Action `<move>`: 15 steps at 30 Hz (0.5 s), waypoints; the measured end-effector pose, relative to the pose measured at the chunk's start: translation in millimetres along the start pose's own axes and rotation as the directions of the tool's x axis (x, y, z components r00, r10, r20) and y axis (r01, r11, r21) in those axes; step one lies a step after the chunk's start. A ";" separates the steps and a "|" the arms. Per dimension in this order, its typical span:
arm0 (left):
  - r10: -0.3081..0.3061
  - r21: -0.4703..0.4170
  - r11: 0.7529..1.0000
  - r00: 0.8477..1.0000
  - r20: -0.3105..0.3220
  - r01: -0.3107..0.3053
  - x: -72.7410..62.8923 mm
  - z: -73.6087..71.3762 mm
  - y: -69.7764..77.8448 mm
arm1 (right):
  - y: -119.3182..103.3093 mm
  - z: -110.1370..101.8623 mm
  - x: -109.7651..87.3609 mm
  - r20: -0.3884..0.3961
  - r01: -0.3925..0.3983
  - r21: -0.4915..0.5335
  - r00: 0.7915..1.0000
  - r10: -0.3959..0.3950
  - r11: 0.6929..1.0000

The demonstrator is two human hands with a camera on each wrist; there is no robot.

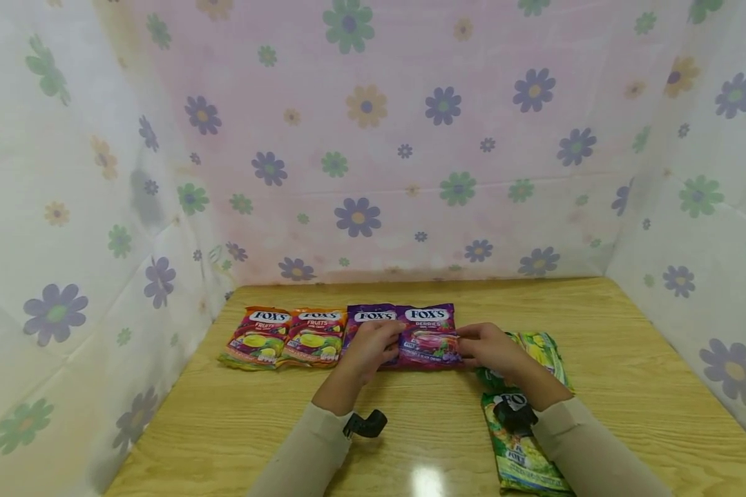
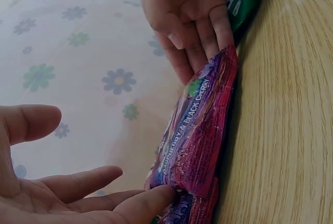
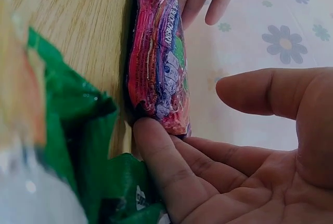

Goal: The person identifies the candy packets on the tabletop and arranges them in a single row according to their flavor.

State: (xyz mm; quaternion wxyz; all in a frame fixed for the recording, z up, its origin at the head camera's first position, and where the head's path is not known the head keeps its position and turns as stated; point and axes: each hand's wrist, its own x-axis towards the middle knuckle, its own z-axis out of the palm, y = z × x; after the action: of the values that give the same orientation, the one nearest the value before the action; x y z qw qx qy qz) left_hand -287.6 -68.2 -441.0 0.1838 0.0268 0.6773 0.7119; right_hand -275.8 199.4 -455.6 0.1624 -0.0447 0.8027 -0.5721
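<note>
A purple bag of berries candy (image 1: 427, 339) lies flat on the table between both hands. My left hand (image 1: 375, 345) is over a second purple candy bag (image 1: 362, 314), its fingertips at the seam where the two bags meet. In the left wrist view the left fingers (image 2: 148, 203) are extended, with the thumb apart. At the first bag's right edge, my right hand (image 1: 488, 347) touches the wrapper with straight fingers (image 3: 161, 151), thumb raised away. The left hand hides the lower part of the second purple bag.
Two orange fruits candy bags (image 1: 257, 338) continue the row to the left. Two green and yellow candy bags (image 1: 522, 455) lie at the right, partly under the right forearm. Flowered cloth (image 1: 360, 138) walls the wooden table (image 1: 224, 428) at the back and sides.
</note>
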 end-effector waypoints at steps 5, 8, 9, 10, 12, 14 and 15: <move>0.012 0.026 1.000 1.000 -0.007 -0.012 -1.3 1.2 2.2 | -3.9 0.5 -3.8 -0.012 -0.010 -0.067 1.000 0.010 0.998; 0.023 0.041 0.999 1.000 -0.003 -0.022 -2.0 1.8 3.9 | -6.2 0.2 -6.3 -0.020 -0.005 -0.103 1.000 0.003 0.995; 0.020 0.043 0.999 1.000 -0.003 -0.020 -2.2 2.1 4.5 | -6.7 -0.3 -7.1 -0.018 0.001 -0.110 1.000 -0.003 0.994; 0.019 0.051 0.999 1.000 -0.005 -0.019 -2.7 2.4 5.1 | -7.3 -0.9 -7.9 -0.016 0.009 -0.120 1.000 -0.011 0.993; 0.023 0.066 0.998 1.000 -0.008 -0.022 -3.8 3.4 6.2 | -8.7 -2.7 -9.8 -0.011 0.025 -0.128 1.000 -0.027 0.992; 0.027 0.087 0.996 1.000 -0.011 -0.026 -4.9 5.1 7.2 | -10.7 -5.0 -12.0 -0.005 0.041 -0.121 0.999 -0.042 0.992; 0.031 0.101 0.994 0.999 -0.008 -0.030 -5.5 6.1 7.7 | -11.7 -6.4 -13.2 -0.006 0.046 -0.119 0.999 -0.047 0.992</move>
State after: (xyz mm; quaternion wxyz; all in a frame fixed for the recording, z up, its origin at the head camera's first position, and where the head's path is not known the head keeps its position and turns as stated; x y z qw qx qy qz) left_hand -282.5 -64.1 -431.9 0.1680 0.0432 0.7127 0.6796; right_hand -266.7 204.6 -440.1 0.1428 -0.0706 0.8349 -0.5269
